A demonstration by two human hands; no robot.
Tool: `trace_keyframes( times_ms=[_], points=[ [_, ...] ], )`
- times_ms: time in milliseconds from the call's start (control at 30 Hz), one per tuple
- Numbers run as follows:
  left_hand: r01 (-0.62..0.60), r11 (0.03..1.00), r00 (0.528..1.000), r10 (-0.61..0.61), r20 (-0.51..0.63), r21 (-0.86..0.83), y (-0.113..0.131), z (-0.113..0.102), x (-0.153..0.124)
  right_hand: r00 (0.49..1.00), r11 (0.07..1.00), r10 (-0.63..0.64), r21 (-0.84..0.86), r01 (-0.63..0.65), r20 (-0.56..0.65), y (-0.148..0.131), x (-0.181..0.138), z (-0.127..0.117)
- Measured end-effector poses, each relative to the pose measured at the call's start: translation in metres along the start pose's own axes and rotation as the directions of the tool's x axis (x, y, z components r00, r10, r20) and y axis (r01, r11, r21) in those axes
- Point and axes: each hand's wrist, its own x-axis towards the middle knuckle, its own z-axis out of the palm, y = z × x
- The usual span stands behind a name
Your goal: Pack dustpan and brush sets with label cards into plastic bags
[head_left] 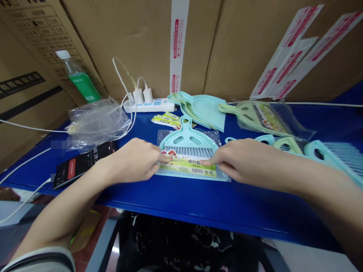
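Observation:
A light blue dustpan with a grey-bristled brush (189, 142) lies in a clear plastic bag on the blue table, its handle pointing away from me. A yellow-green label card (187, 166) covers its front. My left hand (138, 160) is at the bag's left edge, index fingertip pressed on the card and the other fingers curled. From the right, my right hand (235, 158) presses its index fingertip on the card, its remaining fingers bent at the bag's edge. Both thumbs are mostly hidden.
Stacked dustpans (208, 107) and loose label cards (166, 119) lie behind. A bagged green set (261, 117) and several brushes (320, 151) sit to the right. Leftward are a phone (82, 164), plastic bags (96, 121), a bottle (82, 83) and a power strip (159, 105) with cables.

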Motion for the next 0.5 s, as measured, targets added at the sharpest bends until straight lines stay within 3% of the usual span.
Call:
trace_keyframes(
  times_ms=[100,200,367,500],
  points=[
    [0.052,0.999,0.998,-0.051,0.034,-0.014,-0.005,-0.003,-0.002,0.988,0.999,0.046,-0.026,-0.043,0.147,0.003,-0.001,-0.005],
    [0.096,0.995,0.995,-0.094,0.043,-0.038,-0.009,-0.004,-0.004,0.975,0.994,0.110,-0.034,-0.105,0.195,0.004,-0.002,-0.009],
    [0.119,0.986,0.993,-0.119,0.013,-0.116,-0.012,-0.001,0.001,0.965,0.982,0.188,-0.014,-0.189,0.184,0.010,-0.004,-0.011],
    [0.060,0.990,0.996,-0.067,-0.051,-0.128,-0.010,0.004,0.009,0.977,0.986,0.156,0.031,-0.162,0.142,0.013,0.000,-0.010]
  ],
)
